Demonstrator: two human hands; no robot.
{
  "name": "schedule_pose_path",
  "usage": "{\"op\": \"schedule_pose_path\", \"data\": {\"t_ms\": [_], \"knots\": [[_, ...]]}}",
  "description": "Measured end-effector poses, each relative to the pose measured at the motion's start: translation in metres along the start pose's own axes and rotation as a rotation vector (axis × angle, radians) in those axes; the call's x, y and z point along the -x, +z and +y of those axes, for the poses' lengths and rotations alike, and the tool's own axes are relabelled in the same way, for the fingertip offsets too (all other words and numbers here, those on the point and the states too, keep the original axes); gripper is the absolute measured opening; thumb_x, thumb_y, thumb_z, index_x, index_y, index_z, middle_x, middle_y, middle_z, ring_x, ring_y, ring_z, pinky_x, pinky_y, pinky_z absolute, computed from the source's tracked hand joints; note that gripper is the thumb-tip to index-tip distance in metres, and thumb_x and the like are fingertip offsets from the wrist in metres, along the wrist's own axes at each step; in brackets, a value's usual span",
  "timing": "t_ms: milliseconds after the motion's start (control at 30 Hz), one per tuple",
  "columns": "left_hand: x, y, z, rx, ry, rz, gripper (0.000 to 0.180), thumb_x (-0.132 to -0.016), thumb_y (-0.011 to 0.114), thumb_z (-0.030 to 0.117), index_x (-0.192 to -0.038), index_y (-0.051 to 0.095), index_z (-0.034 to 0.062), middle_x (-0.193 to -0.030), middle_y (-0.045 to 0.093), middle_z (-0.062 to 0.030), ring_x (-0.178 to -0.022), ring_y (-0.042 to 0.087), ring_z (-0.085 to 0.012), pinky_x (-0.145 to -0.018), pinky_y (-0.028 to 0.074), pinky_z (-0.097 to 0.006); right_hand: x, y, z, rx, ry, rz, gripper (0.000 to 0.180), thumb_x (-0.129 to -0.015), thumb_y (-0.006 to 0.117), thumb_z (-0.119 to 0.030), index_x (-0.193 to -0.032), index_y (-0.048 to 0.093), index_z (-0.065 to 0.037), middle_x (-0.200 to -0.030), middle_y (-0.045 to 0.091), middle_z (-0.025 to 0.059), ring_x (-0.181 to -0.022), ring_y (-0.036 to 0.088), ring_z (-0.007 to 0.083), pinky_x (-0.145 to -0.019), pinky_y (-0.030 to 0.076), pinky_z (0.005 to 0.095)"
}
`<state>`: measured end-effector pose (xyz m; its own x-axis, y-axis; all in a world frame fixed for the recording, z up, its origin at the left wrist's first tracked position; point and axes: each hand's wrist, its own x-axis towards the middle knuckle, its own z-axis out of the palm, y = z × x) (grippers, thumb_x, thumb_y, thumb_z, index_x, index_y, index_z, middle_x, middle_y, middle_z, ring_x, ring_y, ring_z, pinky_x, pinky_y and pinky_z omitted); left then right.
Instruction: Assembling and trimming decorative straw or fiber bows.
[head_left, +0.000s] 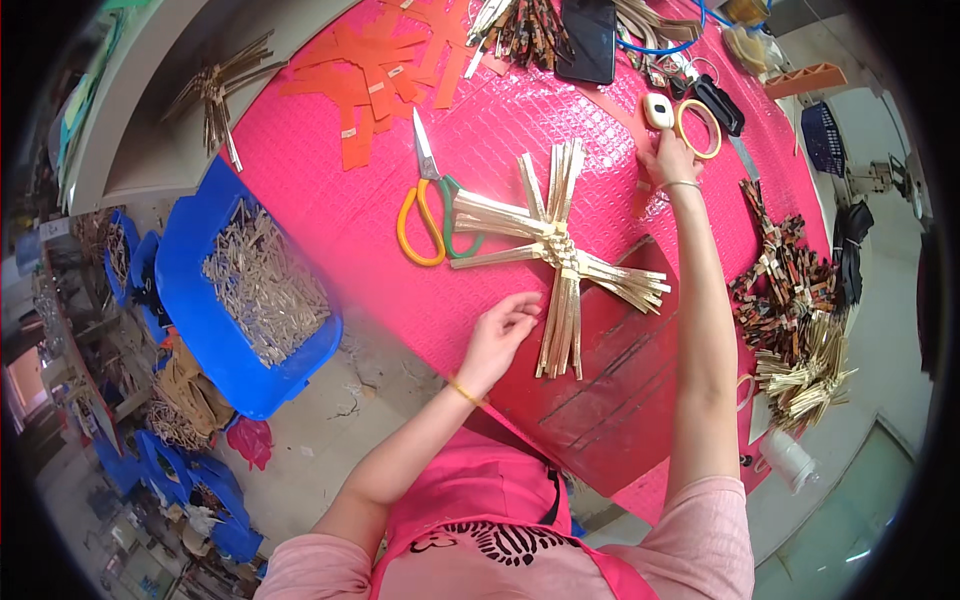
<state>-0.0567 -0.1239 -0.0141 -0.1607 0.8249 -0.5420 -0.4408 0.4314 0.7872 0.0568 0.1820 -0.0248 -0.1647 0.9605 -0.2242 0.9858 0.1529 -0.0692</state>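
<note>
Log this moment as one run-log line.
left hand: touching woven gold strips | right hand: by tape roll | scissors: idle

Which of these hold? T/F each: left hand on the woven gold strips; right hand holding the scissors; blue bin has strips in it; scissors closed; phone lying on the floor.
1. Left hand touches the woven gold strips: true.
2. Right hand holds the scissors: false, it reaches beside a tape ring; scissors lie free.
3. Blue bin holds strips: true.
4. Scissors closed: true.
5. Phone on the floor: false, it lies on the pink mat.
</note>
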Motion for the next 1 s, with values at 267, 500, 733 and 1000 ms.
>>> {"op": "schedule_pose_path", "data": {"t_ms": [267,500,733,1000], "knots": [[-0.034,0.018,0.013,0.328,-0.067,0.1,0.033,-0.08,0.045,0.004,-0.112,0.039,-0.0013,-0.098,0.05,-0.0094,-0.09,0.051,-0.0161,-0.081,0.041,-0.026,0.088,-0.066,0.04,-0.91,-0.327,0.064,0.01,-0.077,0.054,-0.004,-0.086,0.05,-0.001,-0.075,0.052,0.0025,-0.066,0.048,0.0076,-0.058,0.039,0.0202],[-0.041,0.034,0.011,0.611,-0.015,0.188,0.02,-0.083,0.048,0.009,-0.101,0.046,0.0002,-0.091,0.053,-0.0088,-0.083,0.053,-0.0151,-0.075,0.043,-0.028,0.231,-0.02,0.127,0.044,-0.234,0.21,0.017,-0.068,0.061,-0.002,-0.084,0.053,-0.002,-0.083,0.052,0.0096,-0.08,0.052,0.0216,-0.072,0.041,0.0287],[-0.051,0.037,0.009,0.506,-0.024,0.326,0.017,-0.083,0.052,0.016,-0.091,0.053,0.0007,-0.079,0.057,-0.0063,-0.067,0.056,-0.0123,-0.062,0.045,-0.023,0.17,-0.009,-0.038,-0.475,-0.475,0.157,0.029,-0.067,0.065,-0.008,-0.092,0.055,0.001,-0.088,0.055,0.0132,-0.085,0.054,0.0251,-0.074,0.042,0.0337],[-0.044,0.021,0.017,0.511,0.1,0.334,0.018,-0.083,0.051,0.012,-0.093,0.056,-0.0017,-0.083,0.059,-0.0069,-0.07,0.056,-0.011,-0.064,0.046,-0.023,0.18,-0.003,-0.045,-0.708,-0.366,0.074,0.027,-0.069,0.065,-0.009,-0.093,0.057,0.002,-0.082,0.058,0.0109,-0.064,0.056,0.018,-0.057,0.045,0.0287]]}}
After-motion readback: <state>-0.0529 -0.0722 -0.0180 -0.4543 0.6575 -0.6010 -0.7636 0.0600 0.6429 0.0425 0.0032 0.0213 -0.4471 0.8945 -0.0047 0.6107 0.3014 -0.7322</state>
